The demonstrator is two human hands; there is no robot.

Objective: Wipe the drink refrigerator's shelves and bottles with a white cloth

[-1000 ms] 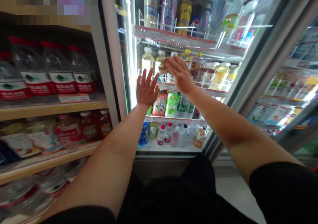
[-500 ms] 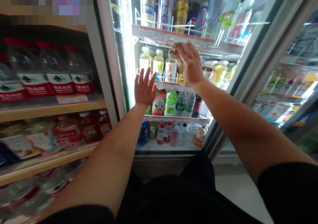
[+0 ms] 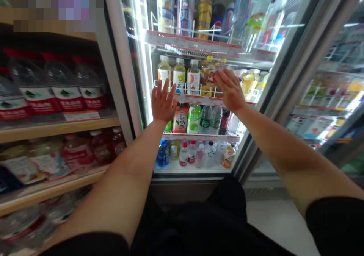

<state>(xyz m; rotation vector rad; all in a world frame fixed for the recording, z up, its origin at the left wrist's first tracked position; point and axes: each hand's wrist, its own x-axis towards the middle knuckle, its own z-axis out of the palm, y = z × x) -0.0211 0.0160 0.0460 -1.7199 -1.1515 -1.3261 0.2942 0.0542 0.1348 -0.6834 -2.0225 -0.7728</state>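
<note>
My left hand point(image 3: 163, 102) lies against the glass door point(image 3: 176, 50) of a lit drinks fridge, its fingers spread and nothing in it. To its right, my right hand point(image 3: 231, 89) is flat on the same glass, fingers stretched and close together. Under and beside those fingertips shows a small crumpled brownish piece that looks like a cloth point(image 3: 209, 76); most of it is hidden. Behind the glass, near both hands, stand juice bottles point(image 3: 193, 78) with white caps and bottles with yellow caps point(image 3: 209, 61).
Left of the fridge, a wooden shelf point(image 3: 57, 129) carries large red-capped water bottles point(image 3: 64, 83). Cans point(image 3: 185, 11) fill part of the fridge's upper rack. Small bottles point(image 3: 184, 153) stand at its bottom. A thick door frame point(image 3: 284, 85) divides it from another fridge on the right.
My right hand has slid down and slightly right across the glass, with the crumpled cloth at its fingertips. My left hand has stayed at nearly the same place.
</note>
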